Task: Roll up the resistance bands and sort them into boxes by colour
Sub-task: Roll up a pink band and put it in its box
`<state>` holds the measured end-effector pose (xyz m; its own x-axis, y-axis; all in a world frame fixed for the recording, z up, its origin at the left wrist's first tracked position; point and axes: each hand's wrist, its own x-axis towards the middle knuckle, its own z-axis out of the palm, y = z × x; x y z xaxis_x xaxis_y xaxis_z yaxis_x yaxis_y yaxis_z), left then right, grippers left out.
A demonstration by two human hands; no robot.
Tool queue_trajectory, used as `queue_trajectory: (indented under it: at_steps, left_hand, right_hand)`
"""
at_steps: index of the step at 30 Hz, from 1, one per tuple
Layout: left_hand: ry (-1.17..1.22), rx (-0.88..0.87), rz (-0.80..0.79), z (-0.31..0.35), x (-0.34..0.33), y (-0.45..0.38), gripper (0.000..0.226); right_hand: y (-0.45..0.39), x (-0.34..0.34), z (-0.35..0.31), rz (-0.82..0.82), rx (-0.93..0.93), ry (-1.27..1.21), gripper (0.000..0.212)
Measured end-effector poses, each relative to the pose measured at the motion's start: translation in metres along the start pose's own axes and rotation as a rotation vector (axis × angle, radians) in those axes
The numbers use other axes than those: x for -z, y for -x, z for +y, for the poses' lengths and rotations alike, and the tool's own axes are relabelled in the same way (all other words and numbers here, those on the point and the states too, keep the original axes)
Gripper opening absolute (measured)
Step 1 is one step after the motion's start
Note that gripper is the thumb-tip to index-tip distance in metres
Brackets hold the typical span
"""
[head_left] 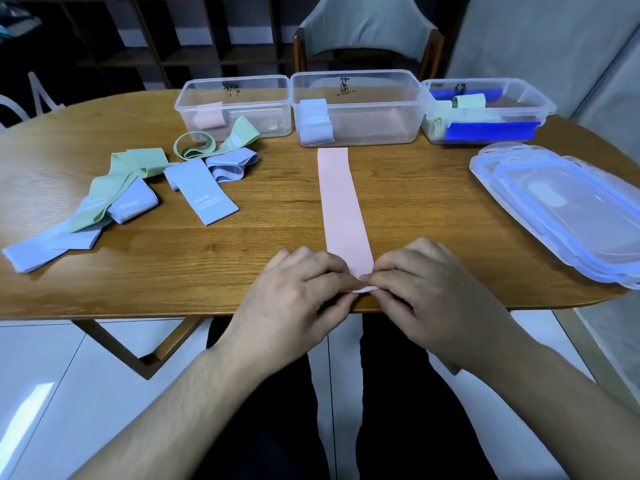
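A pink resistance band lies flat and straight on the wooden table, running from the middle box toward me. My left hand and my right hand both pinch its near end at the table's front edge, where a small fold is turned up. Three clear boxes stand at the back: the left box holds a pink roll, the middle box holds several blue rolls, the right box holds green rolls.
A loose heap of green bands and blue bands lies on the table's left half. Stacked clear lids sit at the right edge. A chair stands behind the boxes.
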<state>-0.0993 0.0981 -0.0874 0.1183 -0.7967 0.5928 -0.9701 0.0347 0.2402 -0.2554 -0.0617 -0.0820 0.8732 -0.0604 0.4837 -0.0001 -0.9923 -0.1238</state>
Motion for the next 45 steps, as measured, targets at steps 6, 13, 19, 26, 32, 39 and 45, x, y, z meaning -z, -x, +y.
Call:
queue_trajectory:
  at_steps: [6,13,19,26,32,39,45]
  left_hand:
    - [-0.020,-0.001,-0.025,0.004,-0.003,0.006,0.017]
    - [0.014,0.057,0.014,0.003,-0.012,0.007,0.013]
    - [0.098,0.153,-0.054,0.009,-0.008,0.005,0.019]
    - [0.184,0.236,-0.075,0.010,-0.004,0.005,0.022]
    - [0.244,0.317,-0.120,0.007,-0.001,-0.002,0.020]
    - [0.185,0.325,-0.100,0.009,-0.003,-0.009,0.011]
    - [0.165,0.291,-0.073,0.009,-0.003,-0.006,0.015]
  right_hand:
    - [0.005,0.000,-0.003,-0.027,-0.015,-0.015,0.019]
    - [0.006,-0.004,-0.005,0.020,-0.091,-0.070,0.013]
    - [0.008,-0.005,-0.004,0.007,-0.085,-0.109,0.015]
    - [0.004,-0.005,-0.002,0.014,-0.111,-0.181,0.023]
    - [0.004,-0.001,-0.002,-0.048,-0.226,-0.305,0.027]
    - [-0.001,0.003,0.000,-0.084,-0.295,-0.391,0.014]
    - [-0.001,0.001,-0.001,-0.081,-0.298,-0.405,0.011]
